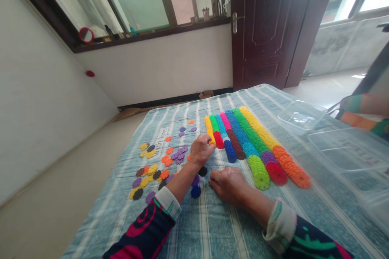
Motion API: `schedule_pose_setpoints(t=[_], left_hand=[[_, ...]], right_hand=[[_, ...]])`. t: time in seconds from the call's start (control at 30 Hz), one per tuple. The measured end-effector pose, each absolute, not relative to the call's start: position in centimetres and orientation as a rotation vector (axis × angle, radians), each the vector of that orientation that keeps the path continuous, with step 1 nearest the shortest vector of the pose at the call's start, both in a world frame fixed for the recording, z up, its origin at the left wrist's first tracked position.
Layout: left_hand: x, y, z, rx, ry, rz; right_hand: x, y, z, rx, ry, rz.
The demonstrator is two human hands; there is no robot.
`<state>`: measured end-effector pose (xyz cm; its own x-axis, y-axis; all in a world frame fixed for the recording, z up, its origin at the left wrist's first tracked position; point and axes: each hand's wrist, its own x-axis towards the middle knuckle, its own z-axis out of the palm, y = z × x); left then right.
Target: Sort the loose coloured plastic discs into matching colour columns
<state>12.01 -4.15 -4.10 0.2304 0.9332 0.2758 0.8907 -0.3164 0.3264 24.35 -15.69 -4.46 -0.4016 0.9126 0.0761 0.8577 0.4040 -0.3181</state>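
Note:
My left hand (202,149) is at the near end of a short row of overlapping yellow notched plastic discs (208,127), its fingers pinched on a yellow disc there. My right hand (229,184) rests on the striped cloth, fingers curled; whatever they hold, if anything, is hidden. Beside the yellow row, other overlapping rows run side by side: red discs (218,141), dark blue discs (231,153), brown discs (238,147), lime green discs (259,174) and orange discs (296,170). Loose mixed discs (180,154) lie scattered to the left, and a black disc (203,171) sits between my hands.
Clear plastic containers (349,133) stand on the right side of the striped cloth (194,226). Part of another person's colourful clothing (358,115) shows at the right edge. Beyond are a brown door (264,28) and a window sill (170,31) with small items.

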Motion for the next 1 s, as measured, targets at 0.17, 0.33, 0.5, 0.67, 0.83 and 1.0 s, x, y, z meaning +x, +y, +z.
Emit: schedule_pose_setpoints(t=[0.17, 0.33, 0.5, 0.67, 0.83, 1.0], left_hand=[[12.3, -4.1, -4.0, 2.370, 1.833, 0.584], [12.1, -4.1, -4.1, 2.364, 1.831, 0.630], [11.4, -4.4, -3.5, 2.391, 1.731, 0.726], [7.2, -6.3, -1.0, 2.412, 1.696, 0.768], [-0.8, -9.6, 2.4, 2.303, 1.826, 0.447], [-7.4, -13.3, 3.6, 2.049, 2.021, 0.100]], right_hand=[[24.3, -15.6, -4.5, -1.564, -2.424, 0.335], [24.3, -15.7, -4.6, -1.563, -2.413, 0.337], [24.3, -15.8, -4.5, -1.575, -2.423, 0.344], [24.5, -15.9, -5.0, -1.591, -2.445, 0.329], [24.5, -16.0, -5.3, -1.598, -2.439, 0.347], [24.5, -16.2, -4.8, -1.647, -2.458, 0.344]])
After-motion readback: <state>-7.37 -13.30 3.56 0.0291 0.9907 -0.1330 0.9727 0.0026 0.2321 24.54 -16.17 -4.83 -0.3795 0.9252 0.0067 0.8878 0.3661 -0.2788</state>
